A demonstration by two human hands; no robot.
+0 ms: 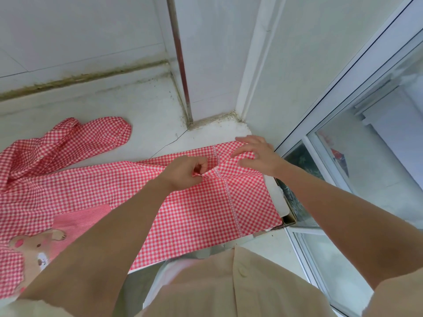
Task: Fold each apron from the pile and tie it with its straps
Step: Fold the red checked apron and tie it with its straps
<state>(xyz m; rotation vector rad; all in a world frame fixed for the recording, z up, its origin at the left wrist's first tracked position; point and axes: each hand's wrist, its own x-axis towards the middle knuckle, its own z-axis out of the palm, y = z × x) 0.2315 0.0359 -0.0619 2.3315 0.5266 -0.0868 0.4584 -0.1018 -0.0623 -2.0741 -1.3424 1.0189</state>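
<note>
White ledge (146,115): left hand (185,172) pinches apron (206,202), right hand (256,156) spread flat.

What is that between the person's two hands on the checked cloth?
In the head view, a white lace trim strip on the apron runs between the left hand and right hand.

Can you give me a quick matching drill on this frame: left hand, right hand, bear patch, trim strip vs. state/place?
Column 1:
1. left hand
2. right hand
3. bear patch
4. trim strip

Column 2:
A. open, fingers spread on the far right corner of the apron
B. running across the gingham, between the two hands
C. closed, pinching a fold of cloth
D. at the near left of the picture, partly hidden by the left forearm

Pairs: 1-C, 2-A, 3-D, 4-B
</note>
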